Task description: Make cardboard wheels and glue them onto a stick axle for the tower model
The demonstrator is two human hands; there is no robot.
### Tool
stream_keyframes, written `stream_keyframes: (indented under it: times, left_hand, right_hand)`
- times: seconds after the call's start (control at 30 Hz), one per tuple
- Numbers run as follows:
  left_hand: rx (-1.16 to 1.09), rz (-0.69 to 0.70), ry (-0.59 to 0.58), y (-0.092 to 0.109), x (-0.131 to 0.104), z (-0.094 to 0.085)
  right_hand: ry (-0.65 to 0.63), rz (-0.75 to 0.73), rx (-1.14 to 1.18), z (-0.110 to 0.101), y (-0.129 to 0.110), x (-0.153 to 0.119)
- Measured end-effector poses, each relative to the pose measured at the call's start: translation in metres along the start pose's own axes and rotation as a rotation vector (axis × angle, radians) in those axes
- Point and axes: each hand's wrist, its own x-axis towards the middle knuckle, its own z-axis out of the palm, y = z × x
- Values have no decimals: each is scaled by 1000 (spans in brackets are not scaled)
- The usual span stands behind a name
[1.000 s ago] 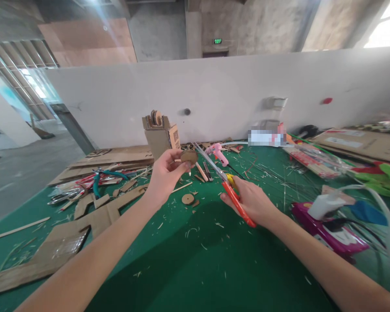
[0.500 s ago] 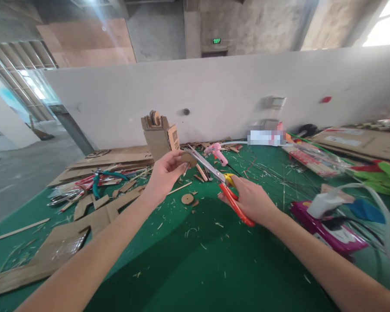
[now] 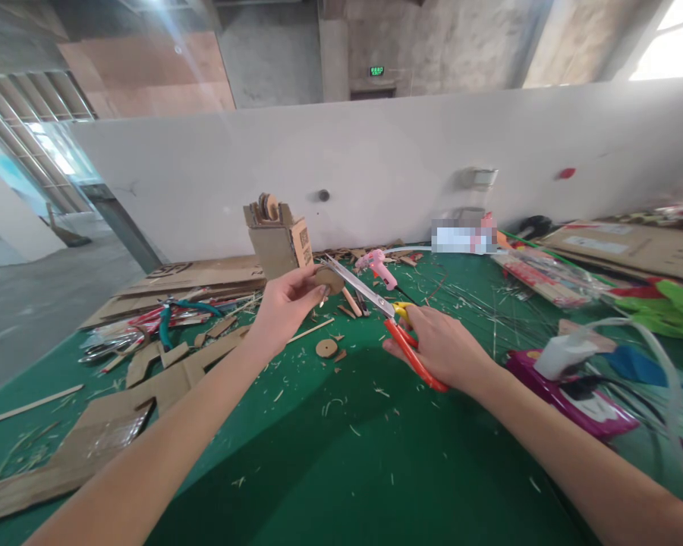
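Between the thumb and fingers of my left hand (image 3: 287,303) is a small round cardboard disc (image 3: 331,280), held up above the table. My right hand (image 3: 441,341) is closed round the handles of a pair of scissors (image 3: 376,299), one handle red-orange and the other yellow. The blades point up and left and lie against the upper right edge of the disc. Below them, a second cardboard disc (image 3: 326,348) with a hole in its middle lies flat on the green tabletop (image 3: 319,470).
Behind my left hand stands a cardboard box (image 3: 276,246) topped with cardboard wheels. A pink glue gun (image 3: 379,267) lies past the scissors. Teal-handled pliers (image 3: 165,324) and cardboard scraps (image 3: 102,425) are at left, a purple power strip (image 3: 574,402) at right.
Both hands stay nearly in place with the disc and scissors. The scissor blades look slightly closer together at the disc's edge. The whole view has shifted a little.
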Motion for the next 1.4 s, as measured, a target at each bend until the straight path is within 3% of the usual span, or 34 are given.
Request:
stream_keyframes:
  times: [0.33,0.67,1.03,1.4]
  left_hand:
    - [28,2,-6,-1,-1,1]
    - [-85,-32,5,-7,-1,3]
    - [-184,-19,-32,-3,-2,4]
    - [-135,-36,-6,-4,-2,4]
  right_hand:
    - [-8,-1,-3,3,-1,2]
    - [-67,67,-101,-7,-8,0]
    - [-70,2,185,-3,-3,-2]
    - [-142,-18,191,1,-6,-3]
